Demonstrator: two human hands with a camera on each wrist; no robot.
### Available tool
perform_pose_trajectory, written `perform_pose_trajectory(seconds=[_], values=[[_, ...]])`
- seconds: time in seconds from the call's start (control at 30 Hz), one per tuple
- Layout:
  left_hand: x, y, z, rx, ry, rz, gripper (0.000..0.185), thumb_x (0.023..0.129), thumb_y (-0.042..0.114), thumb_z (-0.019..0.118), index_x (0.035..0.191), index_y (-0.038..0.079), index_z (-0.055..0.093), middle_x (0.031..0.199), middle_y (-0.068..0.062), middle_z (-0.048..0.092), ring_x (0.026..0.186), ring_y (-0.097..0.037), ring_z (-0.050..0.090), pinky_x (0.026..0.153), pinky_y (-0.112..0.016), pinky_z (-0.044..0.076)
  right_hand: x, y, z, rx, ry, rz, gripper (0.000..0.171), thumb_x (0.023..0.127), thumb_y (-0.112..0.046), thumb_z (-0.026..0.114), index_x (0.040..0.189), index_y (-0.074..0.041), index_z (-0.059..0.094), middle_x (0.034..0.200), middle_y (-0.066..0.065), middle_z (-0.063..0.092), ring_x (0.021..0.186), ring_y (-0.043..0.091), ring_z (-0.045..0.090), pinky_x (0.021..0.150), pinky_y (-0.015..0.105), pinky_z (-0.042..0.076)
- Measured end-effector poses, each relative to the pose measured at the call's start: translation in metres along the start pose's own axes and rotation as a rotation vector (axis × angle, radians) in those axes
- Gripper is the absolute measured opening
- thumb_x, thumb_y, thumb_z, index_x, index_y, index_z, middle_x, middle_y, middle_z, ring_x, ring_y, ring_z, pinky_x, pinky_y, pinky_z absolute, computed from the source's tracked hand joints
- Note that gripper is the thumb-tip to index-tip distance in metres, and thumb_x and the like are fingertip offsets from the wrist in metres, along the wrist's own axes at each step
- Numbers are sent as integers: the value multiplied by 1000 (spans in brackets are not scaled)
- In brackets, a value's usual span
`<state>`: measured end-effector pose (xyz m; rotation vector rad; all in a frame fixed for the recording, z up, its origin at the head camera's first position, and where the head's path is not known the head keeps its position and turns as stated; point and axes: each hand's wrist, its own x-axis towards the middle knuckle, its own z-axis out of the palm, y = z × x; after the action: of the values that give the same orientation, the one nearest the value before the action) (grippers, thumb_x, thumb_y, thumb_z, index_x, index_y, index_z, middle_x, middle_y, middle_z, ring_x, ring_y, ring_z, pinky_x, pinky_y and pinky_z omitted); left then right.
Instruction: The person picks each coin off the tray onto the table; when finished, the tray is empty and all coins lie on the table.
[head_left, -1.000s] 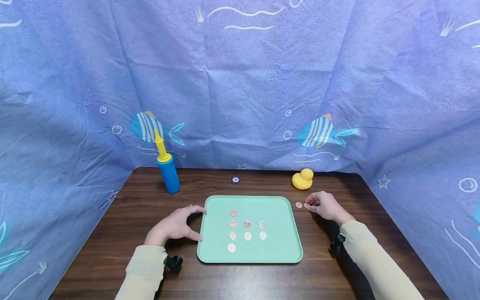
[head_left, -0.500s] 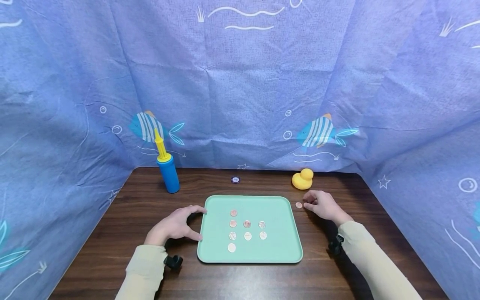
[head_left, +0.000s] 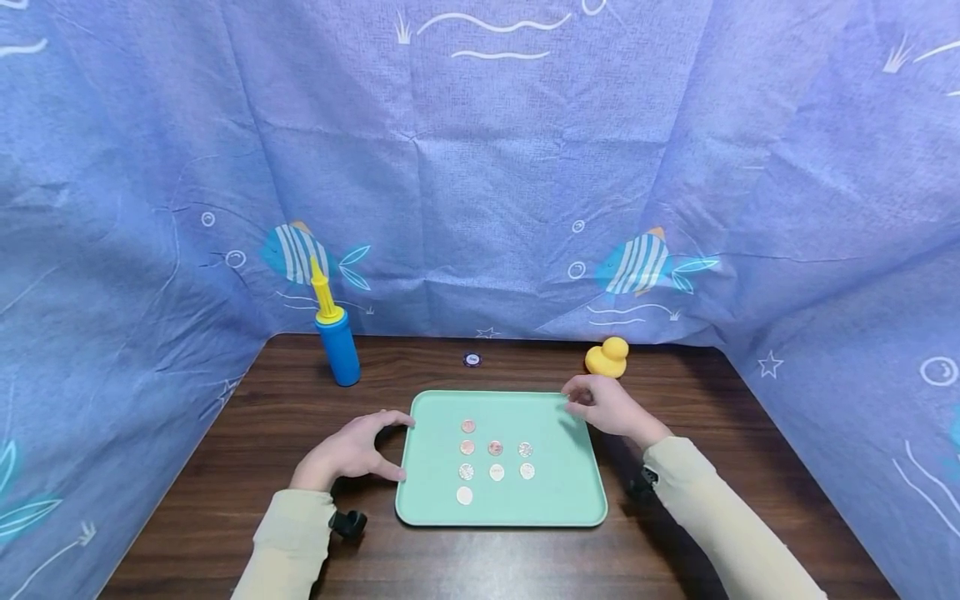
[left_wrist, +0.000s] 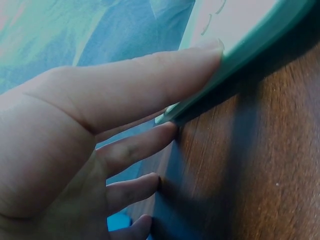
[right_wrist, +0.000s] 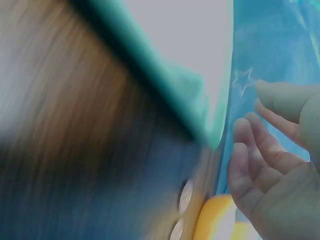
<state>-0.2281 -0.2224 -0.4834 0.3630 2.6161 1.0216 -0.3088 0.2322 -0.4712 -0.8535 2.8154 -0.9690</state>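
Observation:
A mint-green tray (head_left: 566,500) lies on the brown wooden table, with several copper and silver coins (head_left: 467,447) laid in rows on its left half. My left hand (head_left: 351,447) touches the tray's left edge, thumb and index finger spread along the rim. Over the tray's back right corner hovers my right hand (head_left: 609,407), its fingers loosely bent and nothing visible between thumb and fingertips. Two more coins (right_wrist: 185,196) lie on the table right of the tray, seen in the right wrist view; in the head view this hand hides them.
A yellow rubber duck (head_left: 606,359) sits behind the right hand. At the back left stands a blue hand pump (head_left: 340,350) with a yellow nozzle. A dark poker chip (head_left: 472,359) lies behind the tray. A blue fish-patterned cloth (head_left: 480,192) hangs around the table.
My right hand has moved left from the two coins on the table to the tray's back right corner. The left hand and the coins on the tray stay as they were.

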Motion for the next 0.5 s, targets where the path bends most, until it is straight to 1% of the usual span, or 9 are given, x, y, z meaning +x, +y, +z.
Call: perform_pose_trajectory(seconds=[0.13,0.27,0.5], values=[[0,1,0,7,7,3,78,74,30,98,142,19,63,152,-9,56,142,-36,47,115,-63,40,8,-16,6,2,-55,-30,19,98,-11,75,114,-1,73,100,1,73,83,11,67,72,29,57],[-1,1,0,14,9,5,77,73,30,98,141,19,63,151,-9,56,142,-36,47,116,-62,40,16,-31,12,1,-86,-60,20,98,-12,75,114,-2,74,100,0,73,84,12,68,74,28,58],[-1,1,0,36,15,5,77,73,32,98,141,19,64,151,-9,56,142,-36,47,116,-62,40,32,-54,22,-11,-136,-101,17,99,-11,73,114,-3,75,97,-1,73,85,14,69,72,27,57]])
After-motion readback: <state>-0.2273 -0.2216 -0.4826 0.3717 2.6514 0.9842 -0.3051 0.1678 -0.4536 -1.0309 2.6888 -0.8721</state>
